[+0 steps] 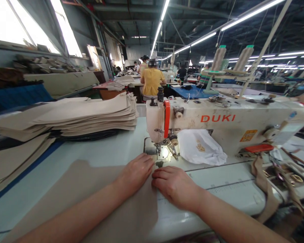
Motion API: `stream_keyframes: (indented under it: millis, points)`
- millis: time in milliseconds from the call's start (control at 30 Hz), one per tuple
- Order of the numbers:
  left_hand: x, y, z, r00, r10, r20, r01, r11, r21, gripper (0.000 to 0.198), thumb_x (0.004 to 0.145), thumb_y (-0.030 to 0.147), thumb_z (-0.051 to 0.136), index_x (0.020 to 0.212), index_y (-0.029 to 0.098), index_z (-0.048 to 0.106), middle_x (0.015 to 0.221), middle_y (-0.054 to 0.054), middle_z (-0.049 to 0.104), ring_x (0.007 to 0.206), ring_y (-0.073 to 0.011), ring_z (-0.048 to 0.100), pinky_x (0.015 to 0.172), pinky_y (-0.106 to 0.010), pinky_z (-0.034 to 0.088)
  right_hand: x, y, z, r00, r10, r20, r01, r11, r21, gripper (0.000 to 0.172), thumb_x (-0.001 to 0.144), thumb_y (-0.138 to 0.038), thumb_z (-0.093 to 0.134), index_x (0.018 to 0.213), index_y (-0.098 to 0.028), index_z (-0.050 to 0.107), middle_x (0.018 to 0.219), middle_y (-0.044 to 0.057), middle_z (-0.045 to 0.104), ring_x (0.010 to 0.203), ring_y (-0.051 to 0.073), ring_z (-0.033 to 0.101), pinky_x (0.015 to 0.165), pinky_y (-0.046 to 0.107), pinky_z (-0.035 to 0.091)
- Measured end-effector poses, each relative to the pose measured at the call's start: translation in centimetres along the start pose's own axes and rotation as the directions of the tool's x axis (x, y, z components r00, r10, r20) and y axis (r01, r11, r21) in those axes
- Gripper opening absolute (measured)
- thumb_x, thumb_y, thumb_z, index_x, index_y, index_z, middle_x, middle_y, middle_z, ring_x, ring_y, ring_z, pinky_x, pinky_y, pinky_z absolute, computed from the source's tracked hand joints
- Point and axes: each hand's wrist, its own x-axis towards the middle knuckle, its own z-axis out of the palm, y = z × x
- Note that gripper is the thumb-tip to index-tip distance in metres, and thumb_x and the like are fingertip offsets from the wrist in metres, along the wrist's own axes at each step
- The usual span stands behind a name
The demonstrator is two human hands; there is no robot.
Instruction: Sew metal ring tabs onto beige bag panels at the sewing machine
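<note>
So, the cloth [139,209] sits at 8 o'clock from the machine [187,116], left hand [138,168] palm-down on it, right hand [173,184] at its edge. Both kept narrow, can't really tell if either's pinching it. Stack [98,114] at 10 o'clock from the hands.

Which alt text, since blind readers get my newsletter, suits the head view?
Left hand and right hand close together at a flat beige sheet's edge, before a white DUKI sewing machine. Stacked beige pieces lie to the left; beyond, a person in yellow is seen from behind.
</note>
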Motion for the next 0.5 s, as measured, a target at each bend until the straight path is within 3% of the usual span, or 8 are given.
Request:
stream_keyframes:
  millis: [233, 500]
  points:
    - [-0.2, 0.2, -0.1, 0.999, -0.028, 0.025, 0.029, 0.999, -0.014, 0.028, 0.092, 0.011, 0.036, 0.078, 0.017, 0.06, 0.082, -0.004, 0.064, 0.082, -0.0179, 0.057, 0.083, -0.033, 0.047, 0.1, 0.0, 0.0, 1.0, -0.02, 0.003, 0.02, 0.999, -0.034, 0.013, 0.09, -0.013, 0.05, 0.087, -0.016, 0.062, 0.099, 0.007, 0.067, 0.097, 0.018, 0.058, 0.088, 0.029, 0.045]
    - [-0.9, 1.1, -0.9, 0.998, -0.059, -0.004, 0.058, 0.99, -0.125, 0.024, 0.092, 0.01, 0.038, 0.087, 0.015, 0.061, 0.092, -0.007, 0.066, 0.087, -0.0182, 0.058, 0.084, -0.033, 0.048, 1.1, 0.9, 0.0, 0.996, -0.07, 0.048, 0.079, 0.973, -0.217, 0.009, 0.09, -0.017, 0.054, 0.084, -0.015, 0.061, 0.089, 0.006, 0.065, 0.085, 0.019, 0.058, 0.08, 0.031, 0.047]
